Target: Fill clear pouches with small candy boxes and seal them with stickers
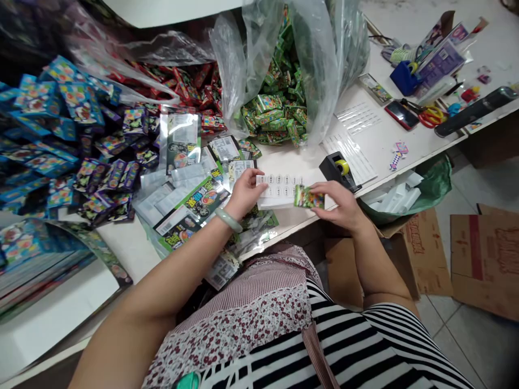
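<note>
My right hand (pixel 339 206) grips a small green printed packet (pixel 308 198) by its right end, over the table's front edge. Beside it, my left hand (pixel 245 193) pinches the left edge of a white sheet of round stickers (pixel 280 185), thumb on top. A pale bangle (pixel 229 220) circles the left wrist. Under and left of that hand lie printed clear pouches (pixel 203 197), overlapping in a loose pile. Behind the sheet, many more green packets (pixel 275 116) spill from a clear plastic bag (pixel 314 70).
Blue boxes (pixel 81 102), purple packets (pixel 121 175) and red packets (pixel 190 86) are heaped at the left. A black tape dispenser (pixel 338 167) stands right of the sheet, with a phone (pixel 401 114) and a dark bottle (pixel 474 112) beyond. Cardboard boxes (pixel 482 259) lie on the floor.
</note>
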Demonstrator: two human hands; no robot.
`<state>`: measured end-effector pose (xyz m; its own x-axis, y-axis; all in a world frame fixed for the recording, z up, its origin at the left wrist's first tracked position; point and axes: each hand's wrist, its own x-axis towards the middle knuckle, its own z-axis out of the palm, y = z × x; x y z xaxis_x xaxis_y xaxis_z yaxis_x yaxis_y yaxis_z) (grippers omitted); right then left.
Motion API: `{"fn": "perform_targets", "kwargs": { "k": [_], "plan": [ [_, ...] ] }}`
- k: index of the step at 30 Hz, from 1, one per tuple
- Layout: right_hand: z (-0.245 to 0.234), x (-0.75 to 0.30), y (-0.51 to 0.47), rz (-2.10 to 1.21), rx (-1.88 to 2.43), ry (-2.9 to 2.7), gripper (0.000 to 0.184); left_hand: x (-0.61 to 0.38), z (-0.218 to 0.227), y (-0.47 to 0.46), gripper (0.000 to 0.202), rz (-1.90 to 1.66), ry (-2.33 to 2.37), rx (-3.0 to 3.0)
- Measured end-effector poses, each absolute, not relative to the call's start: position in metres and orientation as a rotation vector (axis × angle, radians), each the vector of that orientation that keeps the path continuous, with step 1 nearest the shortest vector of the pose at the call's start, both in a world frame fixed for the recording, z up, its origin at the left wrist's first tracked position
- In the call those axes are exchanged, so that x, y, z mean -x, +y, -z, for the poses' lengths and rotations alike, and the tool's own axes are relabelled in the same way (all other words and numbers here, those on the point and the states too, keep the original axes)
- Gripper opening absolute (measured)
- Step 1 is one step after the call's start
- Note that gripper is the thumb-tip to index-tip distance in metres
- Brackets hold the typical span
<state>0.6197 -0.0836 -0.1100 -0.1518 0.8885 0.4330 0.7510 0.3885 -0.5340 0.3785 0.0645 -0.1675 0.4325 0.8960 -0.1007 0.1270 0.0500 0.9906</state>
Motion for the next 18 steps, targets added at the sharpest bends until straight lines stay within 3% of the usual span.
{"fn": "perform_targets", "kwargs": {
  "k": [10, 15, 18],
  "plan": [
    [0.177, -0.615, -0.064, -0.458, 1.837, -2.192, 0.034, -0.437, 0.193, 0.057, 0.025, -0.513, 1.083, -1.882],
    [0.177, -0.61, -0.062, -0.556, 1.864, -2.124, 0.034, -0.425, 0.177, 0.047, 0.029, -0.648, 0.997, -2.195],
    [0.172, -0.612, -0.06, -0.61, 1.818, -2.117, 0.029, -0.415, 0.173, 0.031, 0.022, -0.476, 0.734, -2.489]
  ]
}}
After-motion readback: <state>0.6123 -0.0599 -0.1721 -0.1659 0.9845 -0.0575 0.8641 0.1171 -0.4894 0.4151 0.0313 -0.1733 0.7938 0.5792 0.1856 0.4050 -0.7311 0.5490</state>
